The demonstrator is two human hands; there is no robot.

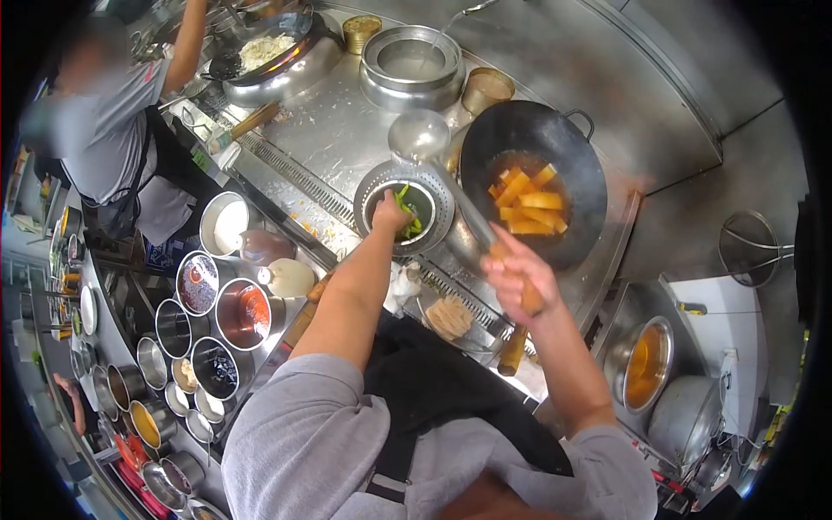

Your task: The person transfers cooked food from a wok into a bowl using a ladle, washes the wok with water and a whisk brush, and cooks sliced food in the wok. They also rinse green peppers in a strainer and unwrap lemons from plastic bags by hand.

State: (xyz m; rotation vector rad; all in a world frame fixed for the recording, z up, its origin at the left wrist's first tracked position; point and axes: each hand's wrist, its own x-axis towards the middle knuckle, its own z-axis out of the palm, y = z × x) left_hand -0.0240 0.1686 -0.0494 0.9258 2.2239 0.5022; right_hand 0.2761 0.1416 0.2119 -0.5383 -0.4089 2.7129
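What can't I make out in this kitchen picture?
Head view:
Left hand: underside hidden by its back.
Round black metal wok: bottom partly hidden by orange blocks.
Wooden ladle handle: middle covered by right hand.
Co-worker's raised arm: hand cut off by top edge.

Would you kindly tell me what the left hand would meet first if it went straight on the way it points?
The left hand would most likely meet the bright green vegetable pieces in the round, silver-rimmed metal container, which lie right against it, though depth is unclear.
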